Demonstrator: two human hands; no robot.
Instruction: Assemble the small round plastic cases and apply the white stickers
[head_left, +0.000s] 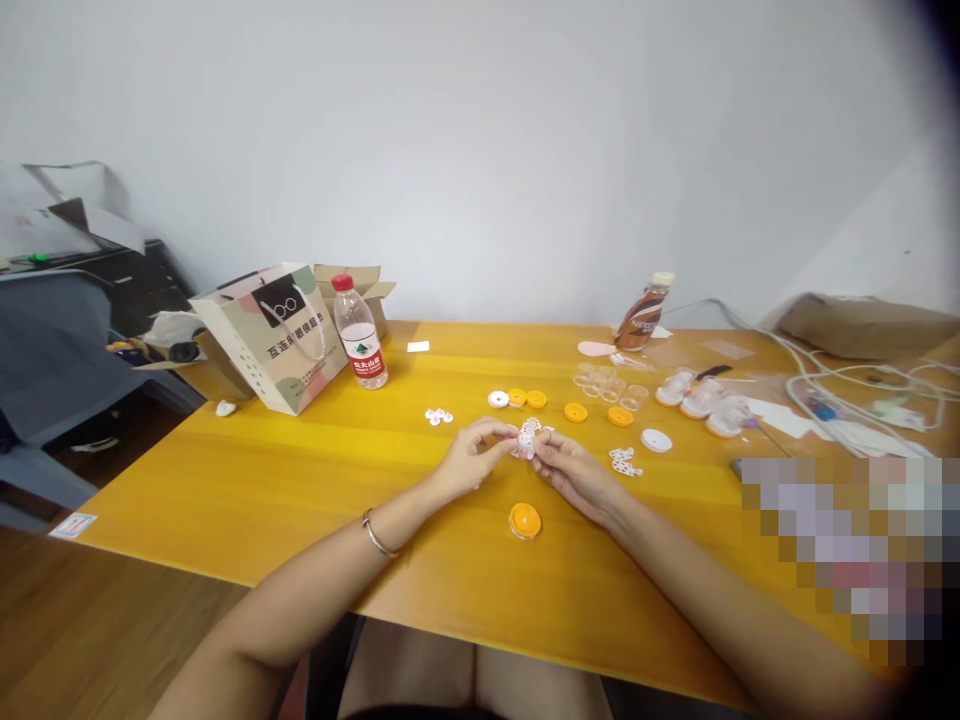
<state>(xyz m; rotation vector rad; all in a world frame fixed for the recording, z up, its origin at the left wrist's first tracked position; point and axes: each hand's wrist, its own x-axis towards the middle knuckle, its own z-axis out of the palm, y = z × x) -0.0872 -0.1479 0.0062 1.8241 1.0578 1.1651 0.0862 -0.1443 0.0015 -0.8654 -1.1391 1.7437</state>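
Note:
Between the fingertips of both hands is a small white perforated plastic piece [526,441]. My left hand [474,455] pinches it from the left, and my right hand [576,472] grips it from the right. Similar white pieces lie partly hidden just behind it. Nearer to me sits a round orange-topped part [525,521]. Beyond the hands are a white disc [498,399] and several orange discs [576,412]. More white perforated pieces [625,461] rest right of my right hand, beside a white round lid [656,440]. Small white knob-like parts [438,417] lie left of centre.
Clear plastic rings [611,385] and clear-domed orange parts [705,402] stand at the right. A coffee bottle [646,312], white cables [810,375] and a brown bag [870,325] are farther back. At the left stand a paper bag [281,340], a water bottle [360,335] and a cardboard box [375,295].

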